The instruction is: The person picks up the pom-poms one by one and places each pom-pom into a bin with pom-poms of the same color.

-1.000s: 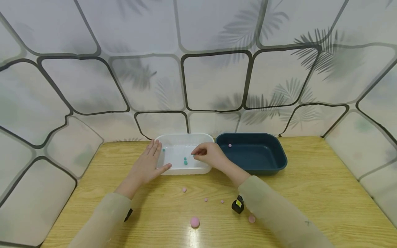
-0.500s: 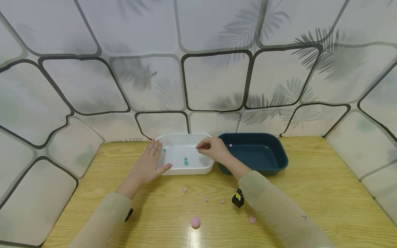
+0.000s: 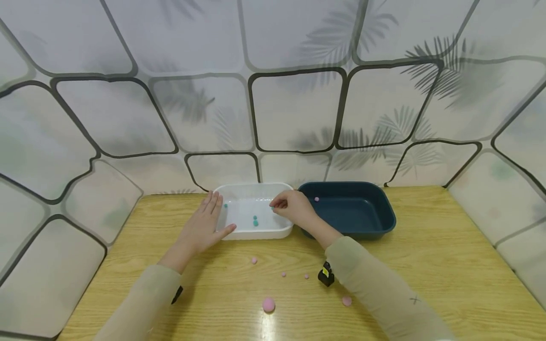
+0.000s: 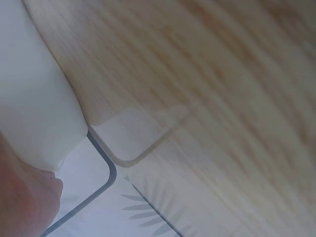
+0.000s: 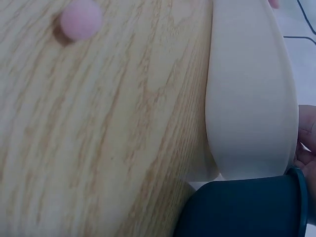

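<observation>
My left hand (image 3: 199,230) lies with straight fingers along the left end of a white tray (image 3: 256,235), thumb over its front rim. Inside the tray's right part my right hand (image 3: 294,208) pinches a small teal ball (image 3: 272,208) between thumb and fingertips, largely hidden by them. Two more teal balls (image 3: 255,223) sit close together mid-tray. Another teal ball (image 3: 225,206) is near my left fingers. In the right wrist view, fingers (image 5: 307,128) show behind the white tray wall (image 5: 252,94).
A dark blue tray (image 3: 362,218) stands right of the white one, with a small pink ball (image 3: 317,199) in it. Several pink balls lie on the wooden table (image 3: 226,289), the largest pink ball (image 3: 268,305) near the front. A patterned wall (image 3: 298,113) rises behind.
My right hand has shifted slightly right and back within the white tray, keeping the teal ball pinched. The left hand stays in place.
</observation>
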Tool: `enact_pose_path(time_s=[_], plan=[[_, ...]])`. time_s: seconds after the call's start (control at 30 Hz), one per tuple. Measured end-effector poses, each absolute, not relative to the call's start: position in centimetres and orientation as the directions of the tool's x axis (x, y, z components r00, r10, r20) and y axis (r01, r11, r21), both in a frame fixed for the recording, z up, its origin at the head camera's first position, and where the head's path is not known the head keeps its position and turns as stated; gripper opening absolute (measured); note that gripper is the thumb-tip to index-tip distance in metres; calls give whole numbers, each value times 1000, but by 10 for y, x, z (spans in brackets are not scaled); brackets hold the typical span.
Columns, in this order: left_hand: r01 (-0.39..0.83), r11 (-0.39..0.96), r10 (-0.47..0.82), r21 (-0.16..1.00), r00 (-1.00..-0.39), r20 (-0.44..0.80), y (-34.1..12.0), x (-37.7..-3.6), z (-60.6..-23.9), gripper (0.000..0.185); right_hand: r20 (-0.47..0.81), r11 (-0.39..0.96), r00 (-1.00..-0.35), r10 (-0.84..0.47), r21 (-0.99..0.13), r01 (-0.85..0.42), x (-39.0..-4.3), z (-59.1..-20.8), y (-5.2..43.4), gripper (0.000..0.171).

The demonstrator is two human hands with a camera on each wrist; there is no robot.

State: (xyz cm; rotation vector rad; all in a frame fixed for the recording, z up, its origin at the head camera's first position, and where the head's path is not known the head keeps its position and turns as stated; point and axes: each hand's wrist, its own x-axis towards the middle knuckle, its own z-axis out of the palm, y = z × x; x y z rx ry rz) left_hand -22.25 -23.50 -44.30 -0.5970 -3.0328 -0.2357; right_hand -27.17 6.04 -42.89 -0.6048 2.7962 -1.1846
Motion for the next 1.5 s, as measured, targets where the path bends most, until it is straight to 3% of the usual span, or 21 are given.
enact_pose_path(time_s=[0.93, 1.5], plan=[[389, 912, 384, 133, -921, 60, -234, -224, -439, 99, 116, 524, -932, -344, -800, -293, -267, -416, 80, 18], [388, 910, 382, 147, -922, 67, -236, -222, -441, 100, 156, 583, -931, -329, -742, -330, -259, -397, 141, 23]])
